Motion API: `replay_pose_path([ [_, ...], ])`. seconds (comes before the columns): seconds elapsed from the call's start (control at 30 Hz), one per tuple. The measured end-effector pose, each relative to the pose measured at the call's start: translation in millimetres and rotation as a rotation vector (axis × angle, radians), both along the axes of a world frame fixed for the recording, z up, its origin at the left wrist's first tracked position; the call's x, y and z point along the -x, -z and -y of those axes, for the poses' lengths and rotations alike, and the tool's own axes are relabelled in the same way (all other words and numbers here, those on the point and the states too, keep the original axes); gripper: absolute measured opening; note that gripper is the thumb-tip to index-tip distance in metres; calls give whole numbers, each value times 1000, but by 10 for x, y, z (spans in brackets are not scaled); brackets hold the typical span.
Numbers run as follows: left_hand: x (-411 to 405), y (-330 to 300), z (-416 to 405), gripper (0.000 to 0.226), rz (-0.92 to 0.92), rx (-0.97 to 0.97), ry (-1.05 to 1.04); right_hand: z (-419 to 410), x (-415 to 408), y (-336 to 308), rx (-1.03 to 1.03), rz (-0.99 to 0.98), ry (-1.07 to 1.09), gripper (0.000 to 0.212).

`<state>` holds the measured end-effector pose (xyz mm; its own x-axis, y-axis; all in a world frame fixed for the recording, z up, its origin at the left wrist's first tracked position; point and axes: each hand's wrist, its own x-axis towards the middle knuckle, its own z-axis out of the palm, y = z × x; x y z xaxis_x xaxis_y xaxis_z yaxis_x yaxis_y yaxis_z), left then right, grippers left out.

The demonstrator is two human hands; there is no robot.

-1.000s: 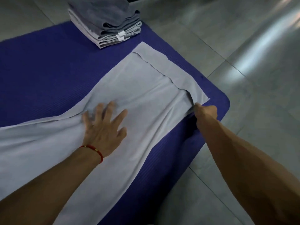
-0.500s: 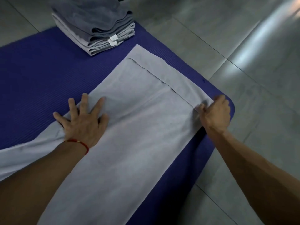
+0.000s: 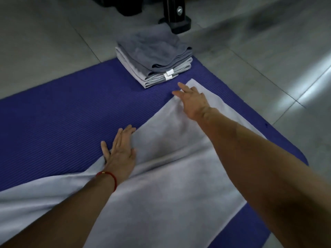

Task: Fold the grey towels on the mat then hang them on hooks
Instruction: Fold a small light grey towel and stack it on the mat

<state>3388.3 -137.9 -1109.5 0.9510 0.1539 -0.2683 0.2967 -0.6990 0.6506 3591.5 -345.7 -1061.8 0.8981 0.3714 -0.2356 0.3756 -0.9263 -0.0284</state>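
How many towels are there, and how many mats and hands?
Spread-out light grey towel: 1
Folded towels in the stack: cannot tell exactly, several layers
Blue mat: 1
Hands: 2, left hand and right hand
Total: 4, plus the stack

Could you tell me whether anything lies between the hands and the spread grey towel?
Nothing visible does: the left hand and the right hand both rest flat on the spread towel. No hooks are in view.
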Motion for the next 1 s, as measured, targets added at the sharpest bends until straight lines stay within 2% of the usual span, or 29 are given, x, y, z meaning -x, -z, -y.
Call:
replay_pose_path([
  [0.1,-10,30,-33,50,57,47,-67,-69,-183,14,84,17,-62,62],
  [0.27,-12,67,36,43,118,-83,-136,25,-443,-22,212,128,-162,54],
  [0.33,-4,111,68,38,156,-201,-152,89,-521,-27,255,144,-167,50],
  [0.4,-3,131,79,33,177,-392,-162,163,-605,-2,226,120,-167,38],
  [0.47,-42,19,49,28,68,-539,-190,237,-679,-3,118,7,-168,22],
  [0.53,-130,-77,-18,30,-84,-660,-136,297,-741,-58,27,-130,-140,16],
  [0.6,-242,-145,-124,31,-68,-736,-49,355,-818,-97,-23,-164,-121,13],
  [0.7,-500,-169,-369,27,67,-757,-62,409,-988,-60,-36,-30,-109,25],
  [0.8,-655,-93,-477,17,124,-731,-120,436,-1072,29,-122,134,-43,20],
  [0.87,-655,44,-464,5,146,-694,-158,438,-1068,136,-159,174,15,20],
  [1.0,-525,313,-469,36,250,-757,-187,402,-897,536,-222,161,114,47],
])
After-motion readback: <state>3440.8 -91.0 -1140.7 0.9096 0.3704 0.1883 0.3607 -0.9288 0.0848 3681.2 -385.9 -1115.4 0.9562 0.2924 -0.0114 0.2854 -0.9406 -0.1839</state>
